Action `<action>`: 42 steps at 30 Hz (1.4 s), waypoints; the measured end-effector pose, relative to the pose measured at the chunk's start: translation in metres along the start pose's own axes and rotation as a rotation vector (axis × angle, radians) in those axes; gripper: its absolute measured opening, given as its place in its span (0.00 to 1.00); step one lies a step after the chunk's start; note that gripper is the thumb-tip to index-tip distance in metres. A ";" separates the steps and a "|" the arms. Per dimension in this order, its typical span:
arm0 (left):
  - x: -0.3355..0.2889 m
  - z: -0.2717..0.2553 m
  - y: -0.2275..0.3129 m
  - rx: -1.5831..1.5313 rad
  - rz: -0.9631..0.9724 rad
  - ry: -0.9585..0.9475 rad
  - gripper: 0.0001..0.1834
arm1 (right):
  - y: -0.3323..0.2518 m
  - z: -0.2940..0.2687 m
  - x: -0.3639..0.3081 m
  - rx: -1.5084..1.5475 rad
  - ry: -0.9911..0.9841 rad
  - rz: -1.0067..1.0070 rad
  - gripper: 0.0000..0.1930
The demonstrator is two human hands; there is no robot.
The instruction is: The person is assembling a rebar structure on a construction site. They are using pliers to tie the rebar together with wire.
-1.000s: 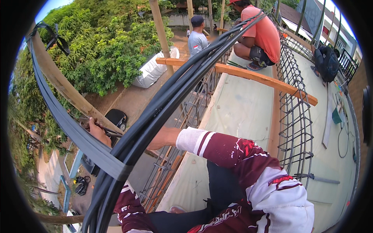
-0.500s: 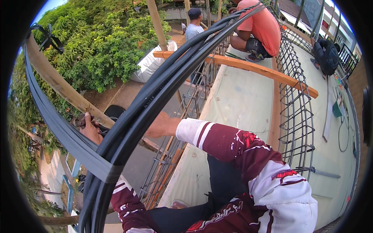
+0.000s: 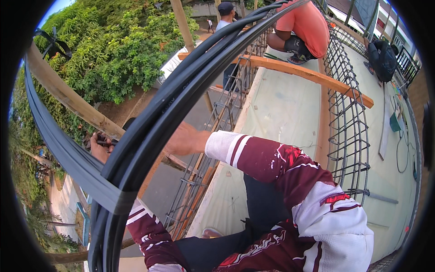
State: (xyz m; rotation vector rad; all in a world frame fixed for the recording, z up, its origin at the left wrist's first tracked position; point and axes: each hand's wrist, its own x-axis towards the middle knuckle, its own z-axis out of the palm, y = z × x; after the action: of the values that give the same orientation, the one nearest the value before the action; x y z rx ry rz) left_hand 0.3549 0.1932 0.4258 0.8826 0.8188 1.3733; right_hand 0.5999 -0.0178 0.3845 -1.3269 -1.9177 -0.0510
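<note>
A bundle of black cables (image 3: 165, 106) crosses close in front of me, wrapped by a grey band (image 3: 118, 199). Beyond it, my left hand (image 3: 100, 149) is beside a round wooden pole (image 3: 77, 98). Its fingers are curled in around something small and dark that I cannot make out. My right hand (image 3: 186, 138) reaches in from the right, at about the same height. The cables cover its fingers, so whether it holds anything is hidden. Both forearms are in maroon and white sleeves.
An orange-brown timber (image 3: 299, 72) spans the pale deck (image 3: 281, 109). Long rebar cages (image 3: 346, 136) run along both sides of it. A person in a salmon shirt (image 3: 304, 29) crouches ahead; another in a dark cap (image 3: 225, 13) stands lower. A drop lies at left.
My left hand's raised finger has folded down and the fingers are now curled round the dark thing. The right hand has shifted slightly left, further behind the cables. The view has tilted a little.
</note>
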 end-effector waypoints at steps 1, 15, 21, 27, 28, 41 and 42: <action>0.000 -0.001 0.001 0.017 0.000 -0.049 0.11 | 0.004 0.002 -0.001 -0.017 0.021 -0.024 0.08; 0.036 -0.037 -0.008 0.168 -0.049 -0.148 0.14 | 0.014 -0.002 0.012 0.028 0.081 0.050 0.09; 0.041 -0.039 -0.026 0.274 -0.001 -0.112 0.14 | 0.028 -0.013 0.013 0.131 0.197 0.049 0.08; 0.032 -0.039 -0.018 0.117 -0.016 -0.009 0.15 | 0.054 -0.015 0.000 0.053 0.108 0.017 0.07; 0.031 -0.041 -0.017 0.085 0.000 -0.036 0.14 | 0.056 -0.013 -0.001 0.012 0.071 0.038 0.08; -0.022 0.037 -0.040 0.351 0.191 -0.148 0.07 | 0.012 0.007 0.006 0.020 0.093 0.177 0.17; -0.029 0.043 -0.038 0.324 0.170 -0.193 0.07 | 0.011 0.004 0.006 0.023 0.132 0.192 0.17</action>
State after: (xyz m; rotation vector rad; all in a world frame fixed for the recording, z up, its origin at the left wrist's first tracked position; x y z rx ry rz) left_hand 0.4096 0.1627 0.4113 1.3409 0.8441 1.2949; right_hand 0.6052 -0.0060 0.3811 -1.4496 -1.6695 -0.0198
